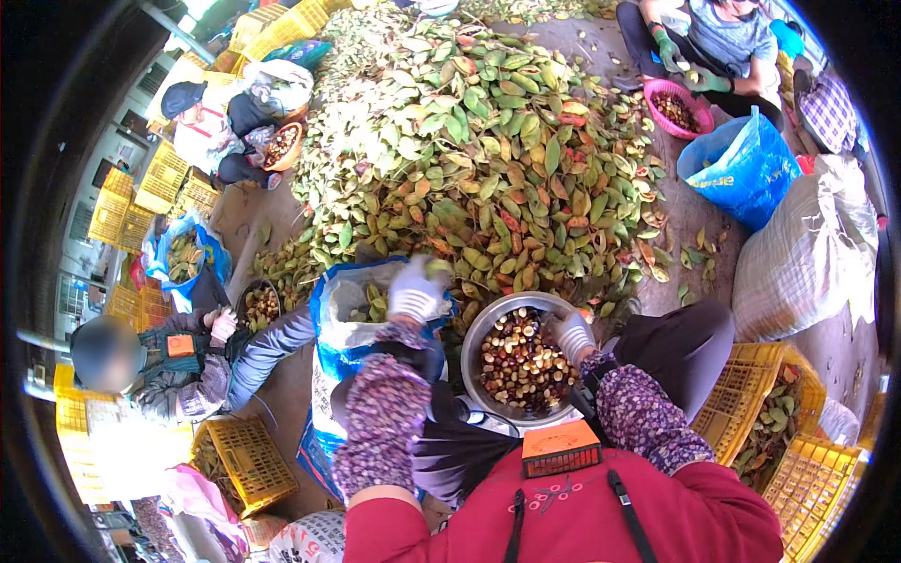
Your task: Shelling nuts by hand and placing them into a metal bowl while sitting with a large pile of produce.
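My left hand [419,287], in a white striped glove, is blurred above the blue-rimmed sack [352,331], with something greenish at its fingertips. The sack holds some green pods. My right hand [571,333], gloved too, is at the right inner edge of the metal bowl [473,352]; its fingers point down to the seeds and whether they hold anything is unclear. Brown and pale seeds [524,359] fill much of the bowl. Just beyond the bowl and sack rises a large heap of green and reddish pods [493,162].
Yellow plastic crates [746,408] with pods stand at my right. A stuffed white woven sack [802,260] and a blue bag [739,169] lie farther right. A co-worker [190,359] sits at left by another bowl; others sit around the heap. A tipped yellow crate [253,464] is at lower left.
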{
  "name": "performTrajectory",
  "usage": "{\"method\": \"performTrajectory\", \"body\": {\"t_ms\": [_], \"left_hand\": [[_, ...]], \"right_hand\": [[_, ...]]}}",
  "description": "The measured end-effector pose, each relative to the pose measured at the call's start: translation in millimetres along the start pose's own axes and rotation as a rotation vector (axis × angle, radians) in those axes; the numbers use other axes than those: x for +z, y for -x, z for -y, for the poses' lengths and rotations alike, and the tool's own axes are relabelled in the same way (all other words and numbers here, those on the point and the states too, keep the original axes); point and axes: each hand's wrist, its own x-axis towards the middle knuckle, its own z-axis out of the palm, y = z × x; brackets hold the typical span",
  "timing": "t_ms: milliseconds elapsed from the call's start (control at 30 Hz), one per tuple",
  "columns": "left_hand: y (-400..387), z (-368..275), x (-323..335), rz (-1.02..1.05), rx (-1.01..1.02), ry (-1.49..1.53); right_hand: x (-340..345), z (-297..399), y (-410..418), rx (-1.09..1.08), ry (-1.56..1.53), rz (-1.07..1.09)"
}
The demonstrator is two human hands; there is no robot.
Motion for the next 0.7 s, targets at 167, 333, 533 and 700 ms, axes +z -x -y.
{"method": "performTrajectory", "body": {"t_ms": [167, 333, 533, 700], "left_hand": [[-18.3, 58.8, -57.3, 0.541, -0.120, -0.839], [-61.7, 66.4, -31.0, 0.590, -0.130, -0.510], [-102.9, 19.6, 87.7, 0.450, 0.267, -0.231], [-128.5, 10.7, 198.3, 0.475, 0.245, -0.525]], "right_hand": [[31.3, -36.7, -23.4, -0.645, 0.939, 0.207], [36.2, -31.1, -13.1, -0.487, 0.830, 0.416], [39.2, -23.0, -6.8, 0.065, 0.285, 0.074], [42.5, -22.1, -11.8, -0.009, 0.243, 0.104]]}}
